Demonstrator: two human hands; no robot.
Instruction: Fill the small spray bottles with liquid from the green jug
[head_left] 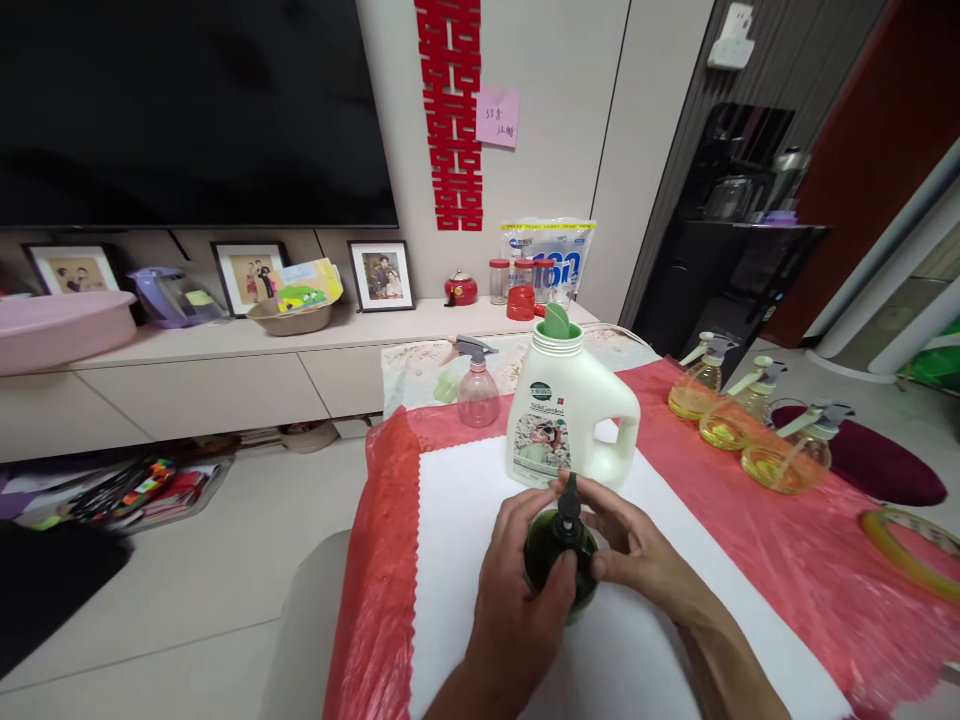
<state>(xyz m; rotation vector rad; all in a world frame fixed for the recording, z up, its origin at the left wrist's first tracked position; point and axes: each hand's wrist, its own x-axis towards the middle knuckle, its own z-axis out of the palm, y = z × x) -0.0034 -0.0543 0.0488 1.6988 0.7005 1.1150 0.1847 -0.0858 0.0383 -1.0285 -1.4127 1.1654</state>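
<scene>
A dark green pump bottle (559, 545) with a black pump head stands at the near middle of the white sheet (457, 560). My left hand (517, 600) is wrapped round its left side, the thumb lying on the front near the collar. From the right, my right hand (634, 545) curls round the same bottle, fingers behind it and thumb at its side. Just behind stands a large white laundry detergent jug (574, 400) with an open threaded neck and a green spout. A pink clear spray bottle (478, 390) is at its left.
Several yellowish clear spray bottles (727, 415) line the table's right side, with a roll of tape (919, 550) nearer. Red plastic film (382, 540) covers the table. Behind, a low cabinet (352, 350) carries frames, a pink basin (64, 330) and jars.
</scene>
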